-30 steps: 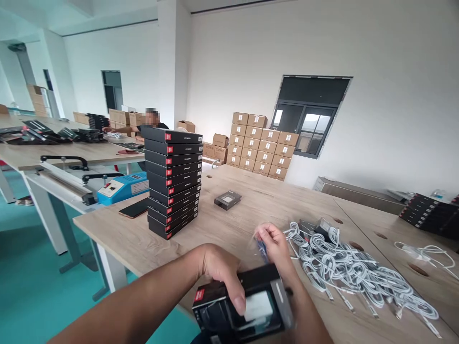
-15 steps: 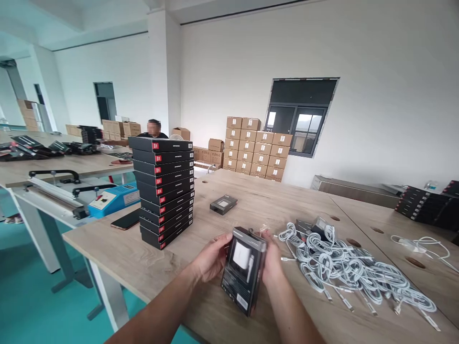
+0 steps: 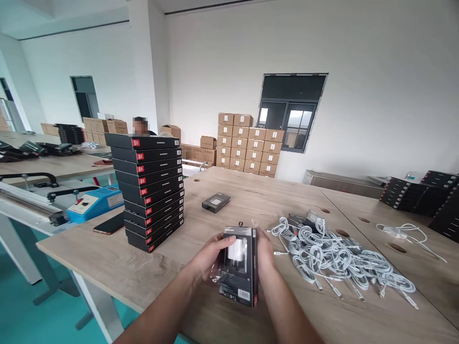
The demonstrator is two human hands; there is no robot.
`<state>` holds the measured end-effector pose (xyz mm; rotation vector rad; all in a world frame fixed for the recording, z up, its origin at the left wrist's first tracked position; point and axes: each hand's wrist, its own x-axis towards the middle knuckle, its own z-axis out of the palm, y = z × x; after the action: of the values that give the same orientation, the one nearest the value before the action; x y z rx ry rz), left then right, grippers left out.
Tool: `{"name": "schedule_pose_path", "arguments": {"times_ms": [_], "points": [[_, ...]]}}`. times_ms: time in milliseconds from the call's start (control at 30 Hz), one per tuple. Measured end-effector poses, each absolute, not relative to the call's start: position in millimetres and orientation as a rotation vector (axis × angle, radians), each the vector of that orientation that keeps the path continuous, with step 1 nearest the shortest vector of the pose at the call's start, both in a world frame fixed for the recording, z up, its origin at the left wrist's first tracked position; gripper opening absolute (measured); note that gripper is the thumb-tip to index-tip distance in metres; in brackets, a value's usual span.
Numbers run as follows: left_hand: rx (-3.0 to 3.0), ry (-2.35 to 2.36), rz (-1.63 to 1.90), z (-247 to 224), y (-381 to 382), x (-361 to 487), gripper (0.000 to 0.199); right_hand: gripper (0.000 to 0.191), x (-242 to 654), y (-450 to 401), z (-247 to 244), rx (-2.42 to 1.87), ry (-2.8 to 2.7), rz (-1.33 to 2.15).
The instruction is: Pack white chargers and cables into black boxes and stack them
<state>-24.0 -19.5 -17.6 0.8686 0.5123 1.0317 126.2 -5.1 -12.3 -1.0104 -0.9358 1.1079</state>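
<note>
Near edge of the bench (image 3: 247, 198), with both hands on a black windowed box (image 3: 233, 283). The box is held roughly upright between the hands, its window facing the viewer; whether its base touches the bench cannot be told. The grip of the left hand (image 3: 210, 258) is clamped on the left side, thumb over the front; that of the right hand (image 3: 266, 253) is clamped along the right side, fingertips hidden. Left: a tall stack of black boxes (image 3: 159, 186). Beyond: a small flat box (image 3: 216, 202). Right: a heap of coiled cables (image 3: 333, 258).
</note>
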Motion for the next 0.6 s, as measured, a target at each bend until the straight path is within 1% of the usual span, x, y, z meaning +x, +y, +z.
{"name": "schedule_pose_path", "arguments": {"times_ms": [100,200,267,367,467,600], "points": [[0.723,0.6,1.166,-23.5,-3.3,-42.9,0.038,0.05,121.9,-16.8,-6.0,-1.113,-1.085,1.174],[0.472,0.655,1.34,-30.1,13.7,-64.8,0.027,0.037,124.2,-29.2,-4.8,-1.24,-1.443,1.219],[0.381,0.664,1.42,-33.3,21.1,-76.6,0.025,0.034,129.4,-34.1,-4.5,-1.241,-1.518,1.234],[0.362,0.677,1.476,-37.0,25.0,-84.0,0.022,0.033,142.0,-33.9,1.0,-1.088,-1.329,1.228],[0.41,0.679,1.432,-40.2,24.1,-81.5,0.023,0.034,158.9,-27.4,11.4,-0.853,-1.036,1.177],[0.498,0.662,1.342,-42.2,18.6,-78.9,0.026,0.027,180.5,-17.8,18.1,-0.628,-0.687,1.128]]}}
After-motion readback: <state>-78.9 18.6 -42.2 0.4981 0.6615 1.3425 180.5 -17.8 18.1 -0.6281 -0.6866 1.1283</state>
